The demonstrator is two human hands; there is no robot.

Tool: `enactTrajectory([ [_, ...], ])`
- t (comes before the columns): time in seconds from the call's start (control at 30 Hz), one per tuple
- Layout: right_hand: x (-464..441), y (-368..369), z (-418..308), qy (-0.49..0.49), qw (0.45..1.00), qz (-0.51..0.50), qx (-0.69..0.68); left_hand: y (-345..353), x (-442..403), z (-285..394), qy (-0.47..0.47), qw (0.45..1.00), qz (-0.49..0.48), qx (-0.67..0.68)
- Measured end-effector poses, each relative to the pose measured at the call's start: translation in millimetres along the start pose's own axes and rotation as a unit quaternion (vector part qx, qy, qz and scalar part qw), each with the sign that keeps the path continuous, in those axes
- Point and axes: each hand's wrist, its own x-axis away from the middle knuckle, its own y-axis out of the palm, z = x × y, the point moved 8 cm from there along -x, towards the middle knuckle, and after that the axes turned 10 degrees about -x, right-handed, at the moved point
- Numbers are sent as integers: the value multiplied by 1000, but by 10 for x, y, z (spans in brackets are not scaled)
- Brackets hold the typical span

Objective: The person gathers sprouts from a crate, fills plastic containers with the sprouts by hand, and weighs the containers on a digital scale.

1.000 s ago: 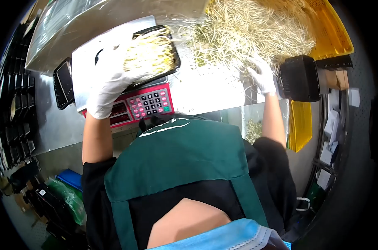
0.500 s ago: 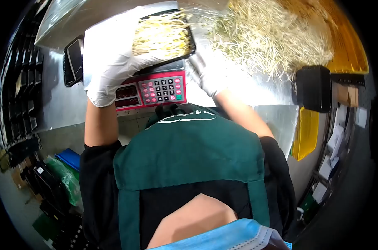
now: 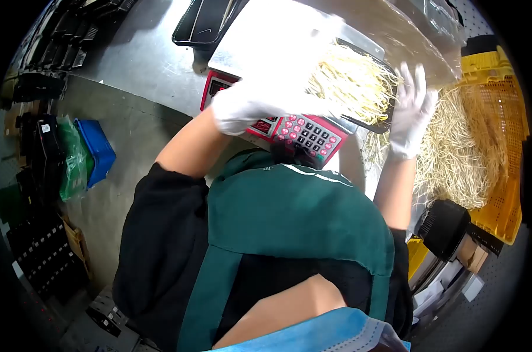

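A black tray (image 3: 366, 123) of pale yellow bean sprouts (image 3: 357, 85) lies over the platform of a red-framed digital scale (image 3: 307, 138). My left hand (image 3: 260, 100), in a white glove, spans the tray's left side, its thumb at the near edge and its fingers toward the far edge; glare washes out part of it. At the tray's right edge is my right hand (image 3: 412, 117), also gloved, with fingers spread and pointing away from me. Whether its fingertips touch the rim I cannot tell. The scale's display is partly covered by my left wrist.
A large heap of sprouts (image 3: 453, 152) lies on the right, against a yellow crate (image 3: 495, 88). Nearer me are black trays (image 3: 445, 229). Clear plastic (image 3: 430, 35) is at the back. Another black tray (image 3: 201, 26) stands left of the scale. A blue bin (image 3: 96, 149) is on the floor.
My view has turned left, so the scale and tray appear farther right and tilted. My right hand has gone from beside the tray's near right corner to its right edge, fingers now spread.
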Motion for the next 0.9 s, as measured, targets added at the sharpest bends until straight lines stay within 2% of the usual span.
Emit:
enactTrajectory([
  [0.03, -14, 276, -144, -25, 988, -77, 129, 113, -62, -23, 5, 1000, 2, 6],
  [0.07, 25, 471, -159, -44, 953, -135, 269, 244, -135, -4, 37, 996, -2, -84],
  [0.1, 73, 662, -172, -79, 895, -188, 396, 353, -220, 38, 71, 983, -5, -171],
  [0.13, 141, 714, -78, -101, 816, -219, 526, 395, -276, 89, 84, 984, -3, -159],
  [0.17, 234, 706, 38, -202, 719, -218, 628, 456, -305, 71, 56, 983, -37, -170],
  [0.2, 336, 769, 44, -253, 685, -182, 658, 508, -337, 14, 28, 980, -72, -182],
  [0.23, 443, 895, 86, -247, 641, -209, 696, 488, -343, 57, 82, 982, -19, -168],
  [0.3, 454, 963, 41, -234, 595, -231, 734, 559, -395, -66, 82, 987, -47, -132],
  [0.37, 285, 856, 108, -64, 672, -288, 680, 511, -403, -18, 86, 986, -68, -122],
  [0.4, 264, 867, 2, -113, 615, -327, 709, 508, -384, 11, 90, 986, -68, -125],
  [0.43, 290, 877, -214, -259, 593, -349, 678, 509, -367, -33, 50, 994, -70, -65],
  [0.47, 352, 853, -295, -328, 576, -358, 657, 509, -369, -87, 11, 997, -73, -3],
  [0.5, 424, 827, -381, -398, 555, -360, 635, 512, -390, -58, 25, 994, -95, -45],
  [0.53, 403, 724, -381, -336, 624, -356, 609, 492, -412, -20, 27, 994, -94, -44],
  [0.6, 451, 579, -338, -266, 686, -355, 577, 480, -401, 75, 36, 980, -101, -170],
  [0.67, 343, 275, -164, -73, 735, -275, 615, 529, -319, 34, 67, 977, -79, -183],
  [0.7, 356, 299, -303, -150, 743, -269, 594, 496, -312, 6, 33, 996, -64, -59],
  [0.73, 341, 289, -483, -196, 755, -275, 561, 475, -318, -17, 17, 998, -57, 2],
  [0.77, 276, 152, -648, -148, 821, -227, 503, 453, -326, -42, 3, 997, -48, 62],
  [0.8, 253, -25, -783, -98, 876, -174, 439, 471, -344, -7, 46, 997, -60, -24],
  [0.87, 193, -602, -815, 22, 942, -49, 330, 484, -357, 71, 91, 988, -65, -109],
  [0.9, 122, -927, -716, 26, 923, -47, 381, 453, -336, 65, 41, 990, -67, 116],
])
